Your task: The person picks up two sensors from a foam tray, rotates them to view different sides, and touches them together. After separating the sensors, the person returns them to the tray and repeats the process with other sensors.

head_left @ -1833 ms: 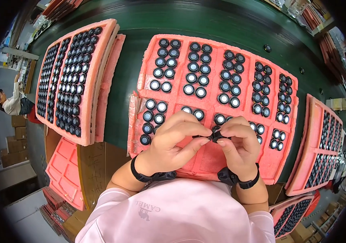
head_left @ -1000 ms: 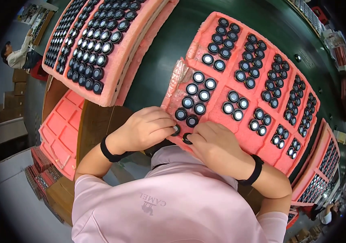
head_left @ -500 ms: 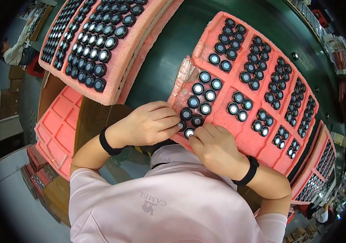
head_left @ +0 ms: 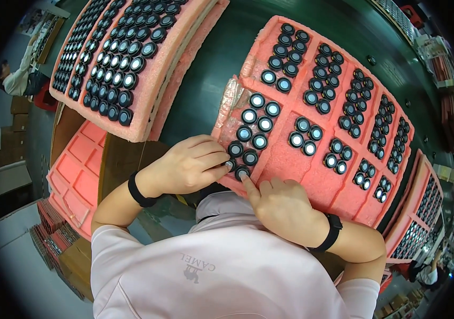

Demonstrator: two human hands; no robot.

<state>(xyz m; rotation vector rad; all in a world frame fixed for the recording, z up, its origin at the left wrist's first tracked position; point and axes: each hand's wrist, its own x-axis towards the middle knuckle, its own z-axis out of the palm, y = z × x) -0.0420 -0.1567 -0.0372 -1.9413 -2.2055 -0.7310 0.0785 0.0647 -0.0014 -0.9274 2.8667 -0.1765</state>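
Note:
A pink foam tray (head_left: 312,178) lies in front of me, its compartments holding rows of small round black parts with pale glossy centres. My left hand (head_left: 192,164) is at the tray's near left corner, thumb and fingers pinched on a round black part (head_left: 230,165) that they partly cover. Beside it, my right hand (head_left: 285,204) has its index finger stretched out, the tip touching the lower edge of another round part (head_left: 242,173). The other right fingers are curled and hold nothing visible. Clear plastic film (head_left: 232,98) shows along the tray's left edge.
At upper left stands a stack of foam trays (head_left: 150,114) full of similar parts. Below it, a pink foam sheet with square recesses (head_left: 75,178) sits by a cardboard box (head_left: 123,165). Another filled tray (head_left: 418,212) is at right on the green table (head_left: 192,95).
My right index finger has straightened and now points onto the round part. The left hand keeps its pinch. The tray appears slightly further left in the view.

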